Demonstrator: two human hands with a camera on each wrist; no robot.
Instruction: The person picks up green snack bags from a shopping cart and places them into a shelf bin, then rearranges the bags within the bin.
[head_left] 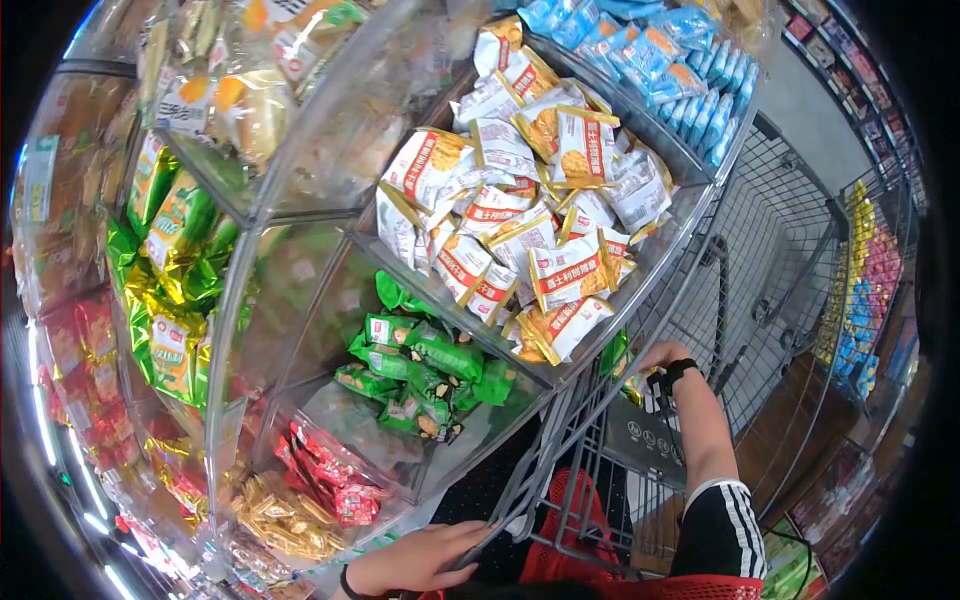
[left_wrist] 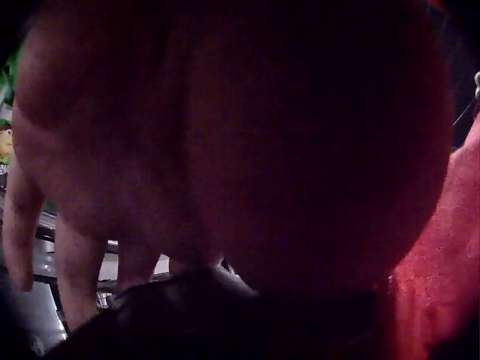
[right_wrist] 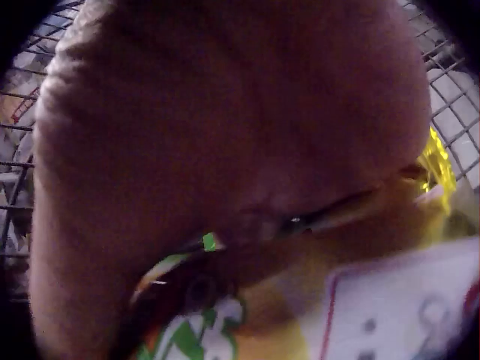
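My right hand (head_left: 665,355) is inside the shopping cart (head_left: 745,240), holding a green and gold snack packet (head_left: 615,355). In the right wrist view the packet (right_wrist: 277,315) fills the lower part, its white label and yellow foil end showing below the palm (right_wrist: 232,112); the fingertips are mostly hidden. My left hand (head_left: 415,560) is at the near corner of the cart, its fingers stretched out at the grey bar (head_left: 495,525). Seen from the left wrist, the dark palm (left_wrist: 187,150) covers most of the view, with straight fingers (left_wrist: 79,262) pointing down.
Clear bins left of the cart hold white-and-gold biscuit packets (head_left: 575,270), green packets (head_left: 410,360), red packets (head_left: 330,475) and blue packets (head_left: 650,60). Larger green-gold packs (head_left: 175,270) fill another bin. A grey panel with round icons (head_left: 640,440) sits in the cart.
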